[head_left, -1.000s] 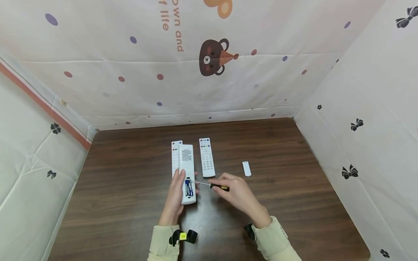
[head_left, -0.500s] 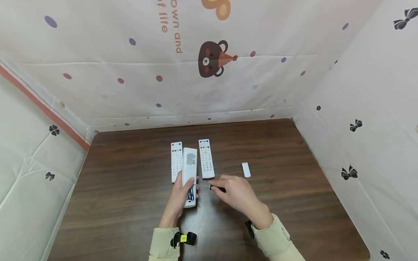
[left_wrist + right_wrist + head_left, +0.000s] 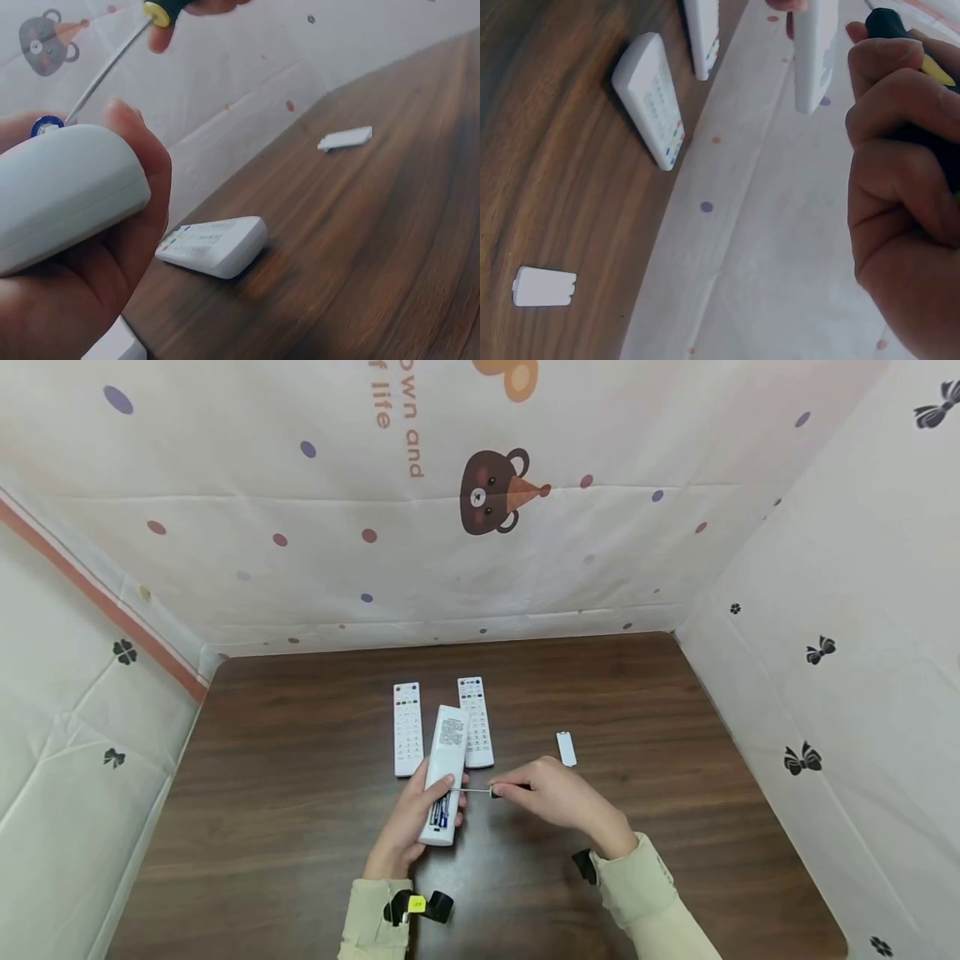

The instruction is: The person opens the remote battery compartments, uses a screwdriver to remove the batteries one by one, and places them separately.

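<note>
A white remote (image 3: 444, 772) with its back up is gripped in the left hand (image 3: 408, 822), lifted off the table (image 3: 300, 827) and tilted, far end leaning right toward another remote. Its battery bay is open at the near end, and 2 batteries (image 3: 439, 811) with blue ends are seen inside; fingers are curled round the near end, thumb on the right edge. In the left wrist view the rounded end of the remote (image 3: 60, 191) is cupped in the palm, a blue battery tip showing just above it. A screwdriver (image 3: 491, 791) is clenched in the right hand (image 3: 558, 797) by its black-and-yellow handle, fingers wrapped round it; the thin metal shaft is pointed left, with its tip at the edge of the open bay. Whether the tip touches a battery cannot be told. In the right wrist view the fist (image 3: 904, 150) is closed on the dark handle (image 3: 900, 37). 2 more remotes lie button side up on the table beyond the hands: a left one (image 3: 407, 728) and a right one (image 3: 476, 720), side by side, the held remote overlapping the gap between them in the head view. A small white battery cover (image 3: 566, 748) lies flat to the right, apart from the remotes and just beyond the right hand. Printed cloth walls (image 3: 480, 527) enclose the table on 3 sides.
</note>
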The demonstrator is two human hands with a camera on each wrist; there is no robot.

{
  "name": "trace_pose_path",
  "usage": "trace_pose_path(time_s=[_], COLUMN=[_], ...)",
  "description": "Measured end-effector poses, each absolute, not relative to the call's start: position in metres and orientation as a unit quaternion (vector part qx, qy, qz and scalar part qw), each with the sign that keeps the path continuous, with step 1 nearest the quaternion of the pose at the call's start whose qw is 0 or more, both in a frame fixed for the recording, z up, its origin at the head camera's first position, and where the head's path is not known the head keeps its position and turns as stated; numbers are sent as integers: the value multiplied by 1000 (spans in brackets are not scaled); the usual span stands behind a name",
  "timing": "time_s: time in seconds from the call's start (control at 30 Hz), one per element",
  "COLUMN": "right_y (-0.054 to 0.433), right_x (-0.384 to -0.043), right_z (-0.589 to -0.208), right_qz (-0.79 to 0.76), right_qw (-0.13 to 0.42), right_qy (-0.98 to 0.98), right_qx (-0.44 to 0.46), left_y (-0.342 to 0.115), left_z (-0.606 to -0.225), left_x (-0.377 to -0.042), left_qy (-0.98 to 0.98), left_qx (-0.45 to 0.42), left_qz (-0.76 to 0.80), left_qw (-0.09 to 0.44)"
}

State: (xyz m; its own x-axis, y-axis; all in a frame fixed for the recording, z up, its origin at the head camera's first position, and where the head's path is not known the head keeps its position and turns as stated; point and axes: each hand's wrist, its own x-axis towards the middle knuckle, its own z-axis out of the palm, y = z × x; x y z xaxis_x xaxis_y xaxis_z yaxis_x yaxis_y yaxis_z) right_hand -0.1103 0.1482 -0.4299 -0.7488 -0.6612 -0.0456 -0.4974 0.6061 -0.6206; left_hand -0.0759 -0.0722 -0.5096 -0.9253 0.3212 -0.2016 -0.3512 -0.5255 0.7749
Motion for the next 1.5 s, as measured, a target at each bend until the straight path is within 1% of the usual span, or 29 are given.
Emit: trace_pose_path(time_s=[0.2, 0.6, 1.03, 1.23, 1.5], right_y=[154, 159, 159, 157, 155], right_x=[-114, -116, -114, -110, -106], right_z=[-439, -447, -448, -450, -455], right_qz=[-333, -366, -408, -408, -403], right_qw=[162, 216, 237, 230, 178], right_qy=[873, 859, 840, 846, 860], right_qx=[-317, -287, -267, -255, -258], left_y=[-70, -69, -72, -73, -73], left_z=[-510, -513, -513, -510, -508], left_x=[-76, -76, -76, -75, -75], left_qy=[428, 409, 404, 397, 405], left_qx=[-21, -29, -24, -16, -11], left_qz=[879, 887, 890, 895, 899], left_qw=[210, 212, 208, 204, 164])
